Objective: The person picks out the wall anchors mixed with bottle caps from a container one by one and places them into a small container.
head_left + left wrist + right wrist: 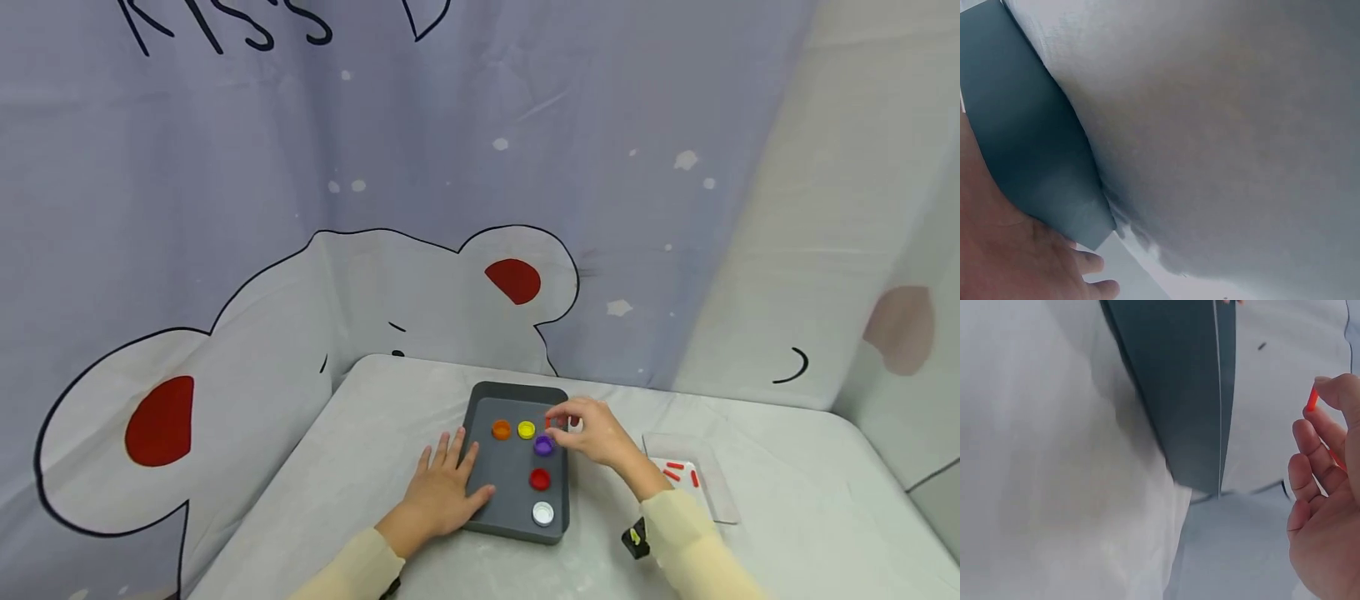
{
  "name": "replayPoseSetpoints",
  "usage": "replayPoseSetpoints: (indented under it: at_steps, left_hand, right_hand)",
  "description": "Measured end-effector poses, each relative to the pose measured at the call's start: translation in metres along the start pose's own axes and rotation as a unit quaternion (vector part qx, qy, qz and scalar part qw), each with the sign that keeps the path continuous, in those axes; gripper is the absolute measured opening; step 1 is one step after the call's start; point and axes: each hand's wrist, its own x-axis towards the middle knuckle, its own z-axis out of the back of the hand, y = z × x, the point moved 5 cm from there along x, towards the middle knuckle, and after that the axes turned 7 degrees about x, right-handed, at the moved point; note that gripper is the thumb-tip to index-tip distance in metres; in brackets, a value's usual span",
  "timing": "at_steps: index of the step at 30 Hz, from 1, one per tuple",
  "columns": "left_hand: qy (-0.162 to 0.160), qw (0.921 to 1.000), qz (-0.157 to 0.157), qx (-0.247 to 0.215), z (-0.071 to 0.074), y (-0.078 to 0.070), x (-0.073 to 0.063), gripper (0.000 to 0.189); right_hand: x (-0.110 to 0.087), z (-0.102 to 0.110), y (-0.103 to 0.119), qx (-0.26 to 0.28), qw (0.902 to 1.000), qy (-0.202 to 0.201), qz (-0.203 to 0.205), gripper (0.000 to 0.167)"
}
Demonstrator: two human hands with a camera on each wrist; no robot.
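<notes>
My right hand [590, 431] pinches a small red stick [1312, 399] upright between thumb and forefinger, over the tray's far right side. More red [1336, 459] shows by the curled fingers of that hand in the right wrist view. Spread flat, my left hand [438, 492] rests on the left rim of the grey tray [501, 500]. In the tray sit small round caps: orange [501, 429], yellow [527, 430], purple [543, 445], red [540, 479] and white [543, 513]. The purple cap lies just beneath the right hand's thumb.
To the right of the tray stands a shallow clear box [723, 492] with several red sticks [672, 475] in it. A white cloth [360, 433] covers the table. Behind it hangs a curtain [420, 150] with a bear print.
</notes>
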Motion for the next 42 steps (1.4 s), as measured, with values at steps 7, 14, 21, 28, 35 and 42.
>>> replayPoseSetpoints:
  at_steps: [7, 14, 21, 28, 35, 42]
  left_hand:
    - [-0.004, 1.0, -0.004, -0.006, -0.003, 0.003, 0.001, 0.081]
    - [-0.012, 0.9999, 0.0, -0.009, -0.006, 0.004, 0.004, 0.082]
    - [-0.015, 0.9998, 0.004, -0.009, -0.005, 0.009, 0.002, 0.081]
    - [-0.013, 0.9998, 0.003, -0.014, -0.002, 0.012, -0.001, 0.08]
    - [-0.016, 0.9995, -0.002, -0.027, 0.004, 0.008, -0.004, 0.079]
    - [-0.01, 0.9998, 0.003, -0.019, 0.001, 0.009, -0.002, 0.081]
  right_hand:
    - [-0.017, 0.025, -0.014, -0.007, 0.9993, -0.031, -0.02, 0.019]
    - [-0.035, 0.053, -0.025, -0.01, 0.9977, -0.048, -0.048, 0.016]
    - [-0.056, 0.073, -0.031, -0.016, 0.9968, -0.051, -0.06, 0.017]
    - [-0.079, 0.096, -0.038, -0.018, 0.9945, -0.051, -0.09, 0.02]
    - [-0.097, 0.113, -0.045, -0.027, 0.9949, -0.051, -0.082, 0.021]
    - [-0.114, 0.119, -0.047, -0.016, 0.9972, -0.041, -0.06, 0.018]
